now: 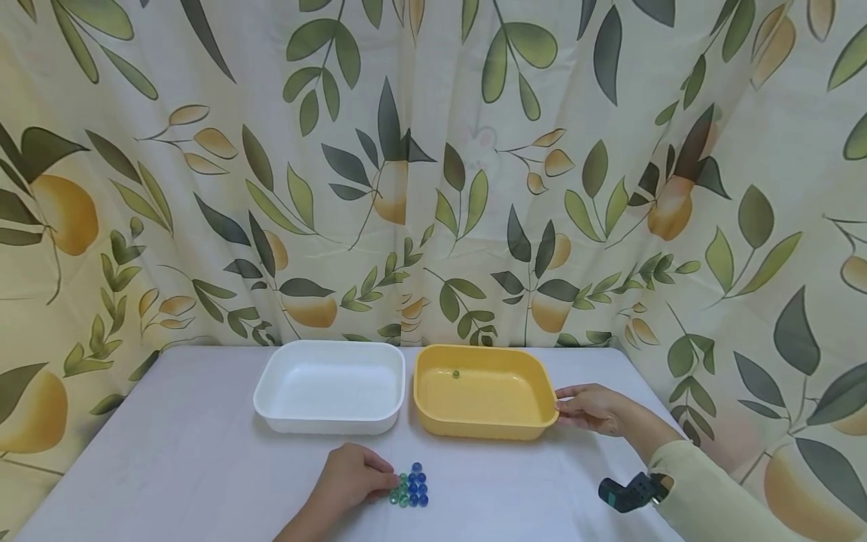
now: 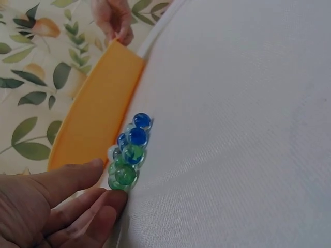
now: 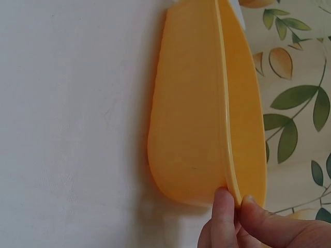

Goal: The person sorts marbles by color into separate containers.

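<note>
A cluster of glass marbles lies on the white cloth, green marbles (image 1: 403, 488) on the left and blue marbles (image 1: 418, 483) on the right. My left hand (image 1: 354, 477) is at the cluster's left side, its fingertips apart beside the nearest green marbles (image 2: 124, 174); none is seen gripped. My right hand (image 1: 592, 408) pinches the right-hand rim of a yellow plastic tub (image 1: 484, 427), thumb on one side of the rim and fingers on the other, as the right wrist view shows. One small green marble (image 1: 456, 374) rests inside this tub.
Left of the yellow tub stands a white plastic tub (image 1: 330, 424), with a narrow gap between them. A white cloth (image 1: 203, 452) covers the table. Behind it hangs a curtain (image 1: 433, 188) printed with leaves and fruit. A dark device (image 1: 630, 493) is worn at the right wrist.
</note>
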Action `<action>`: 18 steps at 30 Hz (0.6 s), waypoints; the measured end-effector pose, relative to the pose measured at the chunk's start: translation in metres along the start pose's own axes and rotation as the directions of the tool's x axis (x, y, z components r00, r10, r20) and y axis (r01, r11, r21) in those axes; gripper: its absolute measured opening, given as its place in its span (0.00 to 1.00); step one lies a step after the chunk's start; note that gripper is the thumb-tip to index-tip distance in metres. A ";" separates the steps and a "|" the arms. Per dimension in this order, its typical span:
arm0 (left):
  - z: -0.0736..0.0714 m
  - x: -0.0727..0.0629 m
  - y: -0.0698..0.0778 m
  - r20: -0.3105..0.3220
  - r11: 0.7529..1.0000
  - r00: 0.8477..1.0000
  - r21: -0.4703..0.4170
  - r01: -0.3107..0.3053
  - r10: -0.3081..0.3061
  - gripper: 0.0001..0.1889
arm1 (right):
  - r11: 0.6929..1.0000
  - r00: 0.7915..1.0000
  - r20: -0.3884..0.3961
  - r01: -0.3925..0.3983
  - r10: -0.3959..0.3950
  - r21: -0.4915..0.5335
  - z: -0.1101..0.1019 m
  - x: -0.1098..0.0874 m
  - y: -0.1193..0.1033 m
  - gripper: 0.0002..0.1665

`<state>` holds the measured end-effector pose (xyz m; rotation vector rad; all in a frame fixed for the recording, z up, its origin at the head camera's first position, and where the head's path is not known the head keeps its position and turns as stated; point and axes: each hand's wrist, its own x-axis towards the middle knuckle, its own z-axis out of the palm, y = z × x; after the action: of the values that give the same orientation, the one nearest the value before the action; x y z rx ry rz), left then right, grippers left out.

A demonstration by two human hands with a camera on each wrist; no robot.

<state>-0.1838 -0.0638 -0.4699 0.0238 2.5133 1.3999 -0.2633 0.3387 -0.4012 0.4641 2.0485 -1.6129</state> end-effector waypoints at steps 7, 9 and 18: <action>0.001 -0.001 0.002 -0.005 1.000 1.000 0.005 0.001 -0.001 0.08 | 1.000 1.000 0.015 0.003 -0.003 0.009 -0.001 0.001 0.000 0.32; 0.001 0.000 0.003 -0.005 1.000 1.000 0.009 0.009 -0.009 0.08 | 1.000 1.000 0.015 0.002 -0.002 0.008 -0.002 0.001 0.000 0.32; 0.002 -0.002 0.005 -0.018 1.000 1.000 0.008 0.000 0.000 0.08 | 1.000 1.000 0.018 0.005 -0.005 -0.002 -0.001 0.001 0.001 0.33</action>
<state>-0.1816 -0.0596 -0.4658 0.0126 2.5331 1.3960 -0.2638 0.3401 -0.4019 0.4422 2.0400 -1.6118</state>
